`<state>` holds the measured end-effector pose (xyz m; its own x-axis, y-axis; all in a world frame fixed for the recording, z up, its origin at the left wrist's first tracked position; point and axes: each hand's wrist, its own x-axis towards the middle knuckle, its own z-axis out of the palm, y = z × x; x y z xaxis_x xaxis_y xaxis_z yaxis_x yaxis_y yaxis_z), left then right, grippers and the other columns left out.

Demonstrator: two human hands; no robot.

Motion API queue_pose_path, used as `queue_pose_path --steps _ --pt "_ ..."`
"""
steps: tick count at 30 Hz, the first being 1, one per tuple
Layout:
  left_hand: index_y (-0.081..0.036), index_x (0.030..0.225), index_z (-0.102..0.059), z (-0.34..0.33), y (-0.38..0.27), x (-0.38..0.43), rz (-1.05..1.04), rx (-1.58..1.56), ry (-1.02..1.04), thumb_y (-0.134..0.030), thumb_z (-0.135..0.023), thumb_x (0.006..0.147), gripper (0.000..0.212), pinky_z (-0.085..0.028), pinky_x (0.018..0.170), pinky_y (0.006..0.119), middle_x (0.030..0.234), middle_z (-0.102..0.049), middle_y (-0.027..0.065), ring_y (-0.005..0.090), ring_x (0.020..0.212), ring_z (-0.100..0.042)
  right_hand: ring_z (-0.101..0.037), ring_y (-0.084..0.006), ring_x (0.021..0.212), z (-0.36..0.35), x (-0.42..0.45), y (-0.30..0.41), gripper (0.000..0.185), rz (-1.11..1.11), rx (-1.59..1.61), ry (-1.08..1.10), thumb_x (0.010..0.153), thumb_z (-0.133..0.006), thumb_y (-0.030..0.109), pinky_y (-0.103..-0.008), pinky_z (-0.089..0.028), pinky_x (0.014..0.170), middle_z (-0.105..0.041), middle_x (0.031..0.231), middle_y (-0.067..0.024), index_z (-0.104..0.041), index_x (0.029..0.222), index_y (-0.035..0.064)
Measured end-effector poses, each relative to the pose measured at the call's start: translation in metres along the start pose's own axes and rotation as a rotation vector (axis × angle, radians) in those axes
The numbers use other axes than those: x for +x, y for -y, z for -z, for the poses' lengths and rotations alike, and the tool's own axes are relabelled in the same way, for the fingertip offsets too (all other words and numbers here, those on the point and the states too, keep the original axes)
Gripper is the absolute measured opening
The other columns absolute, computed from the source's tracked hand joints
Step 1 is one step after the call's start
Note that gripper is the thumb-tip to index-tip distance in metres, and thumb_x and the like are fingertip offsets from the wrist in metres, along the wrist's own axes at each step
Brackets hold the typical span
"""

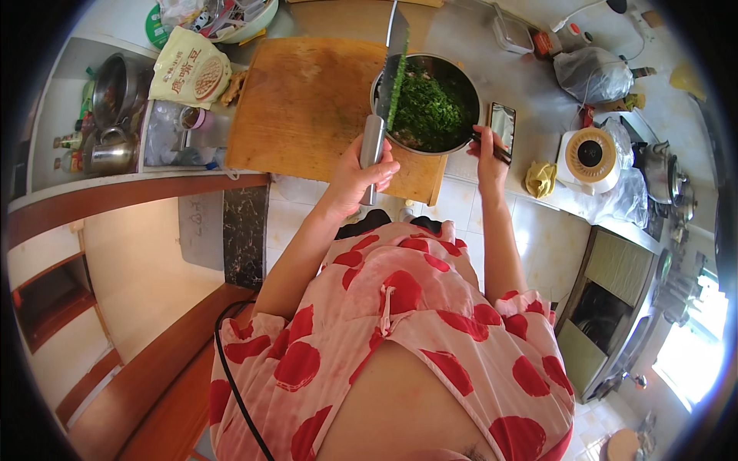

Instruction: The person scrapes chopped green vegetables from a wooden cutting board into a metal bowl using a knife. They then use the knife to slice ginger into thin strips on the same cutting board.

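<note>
My left hand [364,176] is closed around the metal handle of a kitchen cleaver [396,52]. The blade points away from me, edge-on, over the left rim of a metal pot [480,104], and bits of green cling to its side. Chopped green herbs or leaves [429,106] fill much of the pot. With my right hand [489,152] I grip the pot's dark handle [500,151] at its right. Part of the pot overlaps a wooden cutting board [305,104], whose surface carries damp-looking patches.
A phone [503,124] lies right of the pot. Further right are a crumpled yellow cloth [541,178], a white appliance with a round top [589,154] and plastic bags [597,75]. A printed food bag [190,69] and a ginger root [233,86] sit left of the board.
</note>
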<state>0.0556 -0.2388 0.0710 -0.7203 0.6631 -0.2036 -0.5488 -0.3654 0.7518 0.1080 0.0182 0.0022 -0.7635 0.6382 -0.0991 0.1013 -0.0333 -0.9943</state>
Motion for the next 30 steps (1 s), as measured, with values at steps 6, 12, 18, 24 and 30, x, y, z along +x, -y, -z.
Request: queue_pose_path --steps 6,12,18,24,30 --pt "-0.008 0.099 -0.045 0.003 0.008 -0.003 0.009 -0.052 0.043 -0.003 -0.064 0.078 0.029 -0.035 0.047 0.022 0.072 -0.048 0.0000 0.0066 0.053 -0.044 -0.055 -0.0124 0.054 -0.009 0.017 0.098 0.026 0.214 -0.452 0.106 0.087 -0.060 0.024 -0.0254 -0.044 0.051 -0.058 0.069 -0.0067 -0.064 0.083 -0.0015" --pt "-0.009 0.095 -0.045 0.008 0.009 -0.002 0.065 -0.203 0.025 -0.004 -0.063 0.079 0.024 -0.034 0.047 0.022 0.069 -0.048 -0.0009 0.0069 0.053 -0.043 -0.056 -0.0169 0.063 -0.016 0.014 0.138 0.013 0.490 -0.496 0.226 0.083 -0.063 0.012 -0.0265 -0.044 0.060 -0.057 0.074 -0.0085 -0.063 0.083 -0.0007" --pt "-0.010 0.100 -0.049 0.009 0.009 0.008 0.068 -0.396 0.079 -0.004 -0.059 0.082 0.021 -0.031 0.045 0.019 0.068 -0.042 -0.0036 0.0040 0.051 -0.037 -0.057 -0.0255 0.076 -0.013 -0.019 0.094 0.011 0.804 -0.535 0.123 0.077 -0.064 -0.003 -0.0311 -0.046 0.067 -0.057 0.088 -0.0128 -0.064 0.088 -0.0005" --pt "-0.010 0.094 -0.050 -0.003 0.005 0.029 0.091 -0.490 0.011 -0.003 -0.062 0.080 0.020 -0.032 0.047 0.022 0.066 -0.045 -0.0024 0.0059 0.052 -0.040 -0.058 -0.0274 0.082 -0.030 -0.061 0.063 0.031 0.964 -0.555 0.105 0.070 -0.064 -0.010 -0.0326 -0.049 0.067 -0.053 0.099 -0.0147 -0.061 0.099 0.0017" --pt "-0.009 0.093 -0.049 -0.021 0.000 0.044 0.094 -0.496 0.010 -0.002 -0.061 0.079 0.020 -0.032 0.046 0.021 0.066 -0.045 -0.0022 0.0057 0.052 -0.040 -0.057 -0.0277 0.089 -0.038 -0.076 0.043 0.041 1.047 -0.569 0.263 0.069 -0.068 -0.005 -0.0341 -0.051 0.071 -0.051 0.103 -0.0132 -0.058 0.108 0.0037"
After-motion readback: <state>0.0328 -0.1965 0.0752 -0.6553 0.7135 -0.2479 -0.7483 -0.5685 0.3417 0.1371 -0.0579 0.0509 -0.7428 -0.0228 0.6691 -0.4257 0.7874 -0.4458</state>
